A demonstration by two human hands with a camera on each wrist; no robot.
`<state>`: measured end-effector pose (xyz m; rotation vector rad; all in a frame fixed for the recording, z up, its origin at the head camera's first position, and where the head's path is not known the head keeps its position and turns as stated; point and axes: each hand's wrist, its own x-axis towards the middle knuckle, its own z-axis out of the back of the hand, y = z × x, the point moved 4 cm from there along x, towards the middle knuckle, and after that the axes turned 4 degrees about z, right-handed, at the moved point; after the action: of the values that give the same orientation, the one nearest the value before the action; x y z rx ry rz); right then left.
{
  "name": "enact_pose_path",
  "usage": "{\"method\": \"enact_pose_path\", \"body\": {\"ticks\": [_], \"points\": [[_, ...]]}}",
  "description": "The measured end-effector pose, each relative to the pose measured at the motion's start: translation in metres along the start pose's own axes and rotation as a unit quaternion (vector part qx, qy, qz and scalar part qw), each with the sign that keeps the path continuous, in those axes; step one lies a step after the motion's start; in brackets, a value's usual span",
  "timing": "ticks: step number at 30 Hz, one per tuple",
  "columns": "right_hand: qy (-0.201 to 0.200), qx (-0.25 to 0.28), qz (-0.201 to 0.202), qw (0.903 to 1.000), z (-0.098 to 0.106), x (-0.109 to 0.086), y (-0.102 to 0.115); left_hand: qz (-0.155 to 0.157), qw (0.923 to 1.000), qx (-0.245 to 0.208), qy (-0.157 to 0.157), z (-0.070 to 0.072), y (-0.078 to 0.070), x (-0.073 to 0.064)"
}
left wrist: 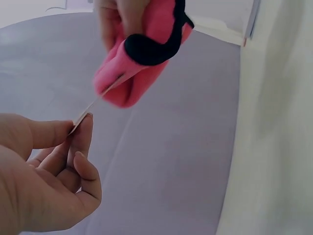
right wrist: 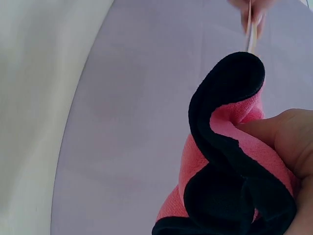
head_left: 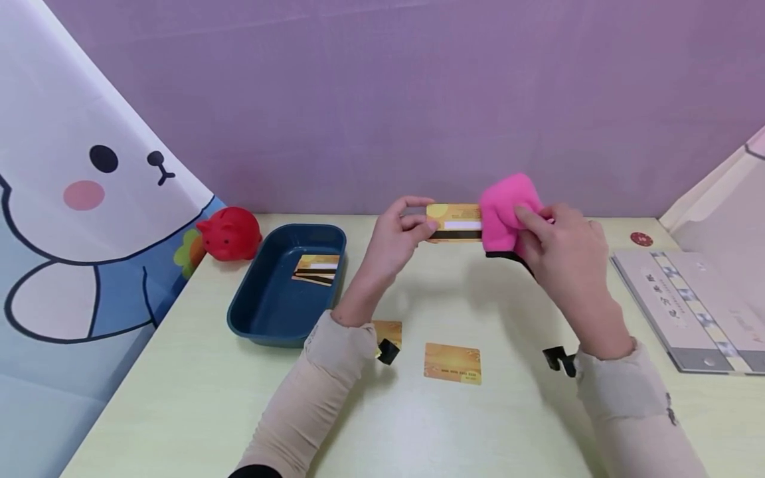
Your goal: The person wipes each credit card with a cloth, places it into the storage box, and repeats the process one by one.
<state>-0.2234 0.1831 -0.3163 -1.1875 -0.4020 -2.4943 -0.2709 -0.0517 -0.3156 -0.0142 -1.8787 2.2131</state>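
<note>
Above the table my left hand (head_left: 397, 236) pinches the left end of a gold bank card (head_left: 454, 222), its dark stripe facing me. A pink cloth (head_left: 508, 212) with black edging is folded round the card's right end, hiding that part. My right hand (head_left: 564, 249) grips the bunched cloth. From the left wrist view, the card shows edge-on between the thumb and fingers of my left hand (left wrist: 58, 166), running into the cloth (left wrist: 132, 78). In the right wrist view the cloth (right wrist: 234, 132) covers much of the scene, with my right thumb pressed on it.
A gold card (head_left: 452, 364) lies face up on the table (head_left: 418, 431); another card (head_left: 388, 330) is partly behind my left sleeve. Striped cards (head_left: 317, 269) lie in a blue tray (head_left: 263, 325). A red piggy bank (head_left: 230, 234), a grey box (head_left: 693, 305) and a red disc (head_left: 641, 239) stand around.
</note>
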Motion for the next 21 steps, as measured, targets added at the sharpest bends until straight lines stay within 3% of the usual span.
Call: {"method": "enact_pose_path", "body": {"ticks": [4, 8, 11, 14, 17, 21], "points": [[-0.01, 0.001, -0.008, 0.9999, 0.001, 0.001, -0.01, 0.0, 1.0, -0.005, -0.007, 0.014, -0.005, -0.005], [-0.019, -0.001, -0.005, 0.9998, 0.003, 0.001, -0.019, 0.019, 0.9996, 0.009, -0.021, 0.036, -0.009, -0.01], [-0.015, 0.0, -0.016, 0.9998, 0.006, 0.001, -0.023, 0.031, 0.9983, 0.042, -0.025, 0.062, -0.016, -0.008], [-0.004, 0.004, -0.03, 0.9995, 0.009, 0.0, -0.023, 0.055, 0.9928, 0.103, -0.025, 0.097, -0.021, -0.005], [0.004, 0.006, -0.039, 0.9992, 0.01, -0.001, -0.022, 0.088, 0.977, 0.193, -0.023, 0.135, -0.016, 0.0], [0.013, 0.005, -0.05, 0.9986, 0.011, -0.001, -0.023, 0.131, 0.9416, 0.31, -0.018, 0.176, 0.002, 0.007]]}}
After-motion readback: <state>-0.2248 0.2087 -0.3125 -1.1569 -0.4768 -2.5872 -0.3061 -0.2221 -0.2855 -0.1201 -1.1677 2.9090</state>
